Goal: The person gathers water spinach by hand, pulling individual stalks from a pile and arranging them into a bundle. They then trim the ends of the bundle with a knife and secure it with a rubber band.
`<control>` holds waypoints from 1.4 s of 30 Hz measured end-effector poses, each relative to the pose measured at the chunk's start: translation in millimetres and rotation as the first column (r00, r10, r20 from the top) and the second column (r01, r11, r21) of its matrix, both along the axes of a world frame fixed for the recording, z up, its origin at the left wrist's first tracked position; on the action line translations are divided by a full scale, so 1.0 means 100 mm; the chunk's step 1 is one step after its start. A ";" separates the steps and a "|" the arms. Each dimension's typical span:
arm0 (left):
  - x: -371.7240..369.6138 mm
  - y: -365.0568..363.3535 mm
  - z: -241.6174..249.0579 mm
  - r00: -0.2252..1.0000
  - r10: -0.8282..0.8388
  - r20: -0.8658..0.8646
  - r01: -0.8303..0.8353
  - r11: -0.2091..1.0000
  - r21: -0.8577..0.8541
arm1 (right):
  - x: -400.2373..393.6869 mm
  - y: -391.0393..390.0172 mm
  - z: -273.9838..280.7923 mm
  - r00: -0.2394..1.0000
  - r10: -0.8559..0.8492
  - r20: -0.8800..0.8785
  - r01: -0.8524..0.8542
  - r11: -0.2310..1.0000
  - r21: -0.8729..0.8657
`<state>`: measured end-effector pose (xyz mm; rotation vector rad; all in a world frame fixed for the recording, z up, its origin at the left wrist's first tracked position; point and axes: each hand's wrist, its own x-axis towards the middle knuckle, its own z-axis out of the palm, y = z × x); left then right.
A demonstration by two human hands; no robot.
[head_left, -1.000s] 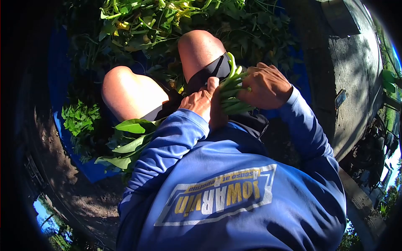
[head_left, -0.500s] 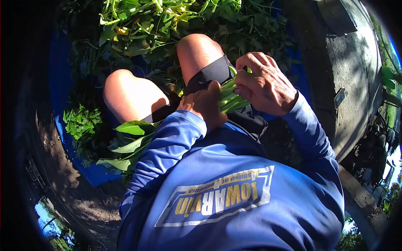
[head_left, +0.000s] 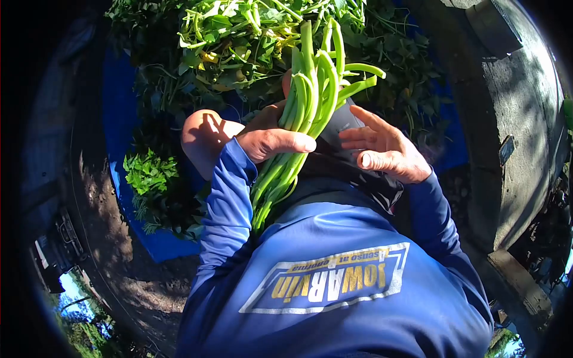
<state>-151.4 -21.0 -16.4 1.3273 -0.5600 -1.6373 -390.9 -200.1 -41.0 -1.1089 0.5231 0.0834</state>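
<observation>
My left hand [head_left: 274, 141] is closed around a bunch of green stems [head_left: 319, 101], its thumb laid across the front. Thick, pale green stem ends fan out above the fist, some bent to the right. Below the hand the stems run down towards my left forearm, where the sleeve and shirt hide their lower ends. Just right of the bunch, my right hand [head_left: 385, 149] is open, fingers spread and not touching the stems.
A large heap of leafy greens [head_left: 239, 36] lies beyond my knees on a blue tarp [head_left: 158, 244]. Cut leaves [head_left: 149, 172] form a smaller pile at the left. A weathered wooden beam [head_left: 519, 119] runs along the right side.
The bunch has been raised and turned so its stem ends point away from me. My right hand has come off it and opened. My left hand stays around it.
</observation>
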 end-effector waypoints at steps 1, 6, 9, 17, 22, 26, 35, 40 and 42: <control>0.01 -0.06 0.10 0.997 -0.075 0.010 0.075 0.997 -0.023 | 0.19 0.13 -0.15 0.964 -0.123 0.236 0.097 0.988 0.118; 0.09 -0.16 -0.44 0.951 -0.287 -0.119 0.283 0.958 -0.051 | 1.04 0.26 -0.11 0.859 -0.269 0.435 0.213 0.961 0.175; 0.04 -0.09 -0.18 0.991 -0.122 -0.060 0.126 0.989 0.075 | 1.19 0.38 -0.04 0.803 -0.438 0.403 0.380 0.899 0.220; -0.06 0.18 -0.13 0.993 0.065 0.094 -0.061 0.997 -0.046 | 1.28 0.44 0.18 0.788 -0.413 0.457 0.264 0.897 0.355; -0.12 0.08 0.12 0.998 -0.040 -0.050 0.042 0.998 0.044 | 1.27 0.32 0.14 0.851 -0.278 0.445 0.056 0.892 0.449; -0.14 0.01 0.51 0.991 0.009 0.136 -0.026 0.992 0.121 | 1.32 0.32 0.23 0.822 -0.365 0.438 0.218 0.911 0.350; -0.17 0.00 0.38 0.797 0.184 0.575 -0.117 0.981 -0.152 | 1.37 0.38 0.54 0.793 -0.324 0.516 0.357 0.933 0.037; 0.33 0.55 0.76 0.931 0.299 0.207 -0.227 0.922 -0.314 | 1.34 0.15 0.61 0.785 -0.061 0.617 0.249 0.943 -0.223; 0.57 0.88 1.28 0.733 0.487 0.475 -0.298 0.858 -0.418 | 1.16 -0.08 0.42 0.802 -0.099 0.589 0.287 0.928 -0.236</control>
